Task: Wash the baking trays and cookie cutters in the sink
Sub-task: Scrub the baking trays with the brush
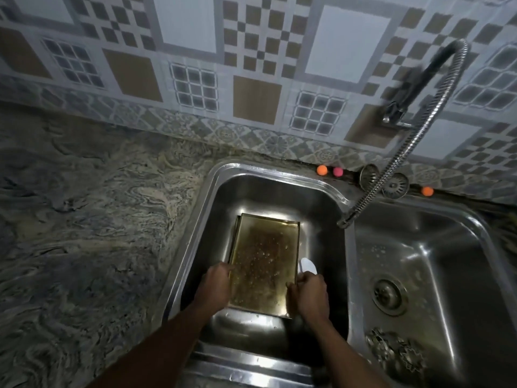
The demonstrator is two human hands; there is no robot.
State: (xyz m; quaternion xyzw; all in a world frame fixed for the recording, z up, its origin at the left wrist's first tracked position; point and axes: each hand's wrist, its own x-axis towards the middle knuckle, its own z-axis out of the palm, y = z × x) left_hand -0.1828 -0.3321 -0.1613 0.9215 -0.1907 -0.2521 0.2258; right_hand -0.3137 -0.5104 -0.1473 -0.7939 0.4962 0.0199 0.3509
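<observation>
A rectangular brass-coloured baking tray, wet and speckled with droplets, lies in the left sink basin. My left hand grips the tray's left rim near the front. My right hand grips its right rim, fingers curled over the edge. A small white object shows just beyond my right hand; what it is I cannot tell. Several scalloped metal cookie cutters lie at the front of the right basin.
A flexible metal faucet hose arcs from the tiled wall down to the divider between basins. Two strainers and small orange and pink balls sit on the back ledge. The right basin's drain is open. Marbled counter spreads left.
</observation>
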